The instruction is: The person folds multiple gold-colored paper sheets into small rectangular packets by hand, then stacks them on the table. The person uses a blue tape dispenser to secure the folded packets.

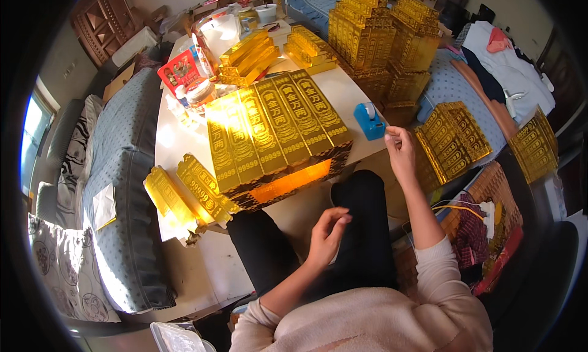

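Observation:
A flat block of several shiny gold paper bars (275, 128) lies on the white table (346, 92) in front of me, its orange underside showing at the near edge. My right hand (399, 150) is raised beside a blue tape dispenser (369, 120), fingers pinched near it; whether it holds a bit of tape I cannot tell. My left hand (327, 232) hovers over my lap with fingers loosely curled and nothing in it. Two loose gold bars (184, 196) lie at the table's near left corner.
Tall stacks of gold bars (380, 40) stand at the back right, and smaller piles (248, 57) behind the block. More gold bundles (453, 141) rest at my right. Jars, a red packet (179, 69) and a bed with a grey quilt (122, 187) lie left.

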Demonstrator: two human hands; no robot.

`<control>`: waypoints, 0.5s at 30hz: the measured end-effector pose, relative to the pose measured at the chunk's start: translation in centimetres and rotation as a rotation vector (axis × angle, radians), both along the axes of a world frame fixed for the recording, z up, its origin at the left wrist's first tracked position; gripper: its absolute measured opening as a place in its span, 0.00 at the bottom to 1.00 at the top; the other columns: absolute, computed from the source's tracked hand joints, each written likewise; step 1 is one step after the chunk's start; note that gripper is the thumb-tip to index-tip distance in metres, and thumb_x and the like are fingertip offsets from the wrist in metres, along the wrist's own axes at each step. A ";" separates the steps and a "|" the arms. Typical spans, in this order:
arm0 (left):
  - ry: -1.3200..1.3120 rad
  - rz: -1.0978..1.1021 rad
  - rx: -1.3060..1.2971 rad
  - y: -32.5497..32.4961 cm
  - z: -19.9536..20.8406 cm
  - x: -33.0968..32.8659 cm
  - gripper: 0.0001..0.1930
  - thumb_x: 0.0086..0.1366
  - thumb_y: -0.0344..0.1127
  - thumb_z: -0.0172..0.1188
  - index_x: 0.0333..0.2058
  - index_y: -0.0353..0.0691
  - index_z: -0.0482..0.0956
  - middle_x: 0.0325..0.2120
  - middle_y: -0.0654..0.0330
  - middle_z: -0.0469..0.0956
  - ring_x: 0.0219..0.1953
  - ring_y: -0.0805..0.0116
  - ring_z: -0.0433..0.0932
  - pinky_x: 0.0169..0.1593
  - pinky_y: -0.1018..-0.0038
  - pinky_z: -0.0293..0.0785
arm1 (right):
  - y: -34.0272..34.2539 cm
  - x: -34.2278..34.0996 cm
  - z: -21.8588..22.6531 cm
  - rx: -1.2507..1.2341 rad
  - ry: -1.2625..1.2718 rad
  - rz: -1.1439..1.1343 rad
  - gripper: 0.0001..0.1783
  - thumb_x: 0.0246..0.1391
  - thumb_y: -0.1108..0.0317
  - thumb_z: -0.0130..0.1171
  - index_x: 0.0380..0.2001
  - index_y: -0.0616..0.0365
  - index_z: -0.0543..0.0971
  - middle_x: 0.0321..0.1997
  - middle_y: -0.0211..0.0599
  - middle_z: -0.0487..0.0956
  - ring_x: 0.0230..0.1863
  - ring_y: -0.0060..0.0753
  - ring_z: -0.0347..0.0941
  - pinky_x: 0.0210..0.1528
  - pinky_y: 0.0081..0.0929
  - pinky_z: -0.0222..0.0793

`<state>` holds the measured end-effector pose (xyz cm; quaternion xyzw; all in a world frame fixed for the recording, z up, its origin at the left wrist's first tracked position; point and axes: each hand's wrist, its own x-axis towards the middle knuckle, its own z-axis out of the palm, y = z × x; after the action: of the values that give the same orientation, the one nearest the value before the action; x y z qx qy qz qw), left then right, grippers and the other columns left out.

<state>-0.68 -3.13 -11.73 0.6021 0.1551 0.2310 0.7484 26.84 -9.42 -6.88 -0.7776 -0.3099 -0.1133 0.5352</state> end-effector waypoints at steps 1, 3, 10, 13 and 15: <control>-0.014 -0.056 -0.069 -0.2 0.5 1.9 0.11 0.77 0.30 0.53 0.55 0.36 0.75 0.47 0.58 0.82 0.52 0.69 0.79 0.60 0.72 0.72 | -0.2 1.9 -0.4 -0.074 -0.013 -0.013 0.12 0.67 0.64 0.60 0.49 0.57 0.80 0.48 0.37 0.78 0.45 0.32 0.75 0.50 0.29 0.72; -0.040 -0.158 -0.208 -0.3 1.4 5.9 0.13 0.78 0.33 0.51 0.56 0.36 0.74 0.50 0.56 0.81 0.54 0.68 0.79 0.62 0.70 0.72 | -0.1 4.5 -1.2 -0.238 -0.080 -0.045 0.14 0.67 0.59 0.60 0.48 0.56 0.82 0.46 0.41 0.79 0.44 0.35 0.77 0.48 0.31 0.73; -0.026 -0.078 -0.615 1.1 2.2 19.7 0.18 0.77 0.39 0.50 0.58 0.35 0.74 0.55 0.54 0.79 0.60 0.64 0.75 0.66 0.68 0.67 | 3.0 8.8 -2.2 -0.208 0.212 0.092 0.15 0.63 0.57 0.64 0.39 0.59 0.84 0.40 0.46 0.81 0.42 0.41 0.79 0.47 0.37 0.75; 0.035 -0.018 -0.775 2.4 0.9 23.9 0.19 0.76 0.43 0.50 0.56 0.36 0.75 0.54 0.54 0.79 0.60 0.62 0.75 0.66 0.67 0.67 | 3.5 9.5 -2.5 -0.236 0.346 0.090 0.14 0.61 0.59 0.66 0.38 0.61 0.84 0.39 0.43 0.82 0.41 0.35 0.79 0.46 0.34 0.75; 0.017 0.025 -0.842 3.3 0.0 25.5 0.20 0.77 0.45 0.49 0.55 0.36 0.76 0.54 0.54 0.79 0.59 0.61 0.75 0.65 0.67 0.69 | 3.9 9.1 -1.8 -0.141 0.544 0.155 0.13 0.61 0.61 0.66 0.37 0.63 0.83 0.38 0.39 0.82 0.40 0.29 0.78 0.44 0.31 0.75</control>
<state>24.85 0.14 -11.76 0.2438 0.2495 0.1513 0.9249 35.94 -5.48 -8.71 -0.7887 -0.2206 0.1627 0.5502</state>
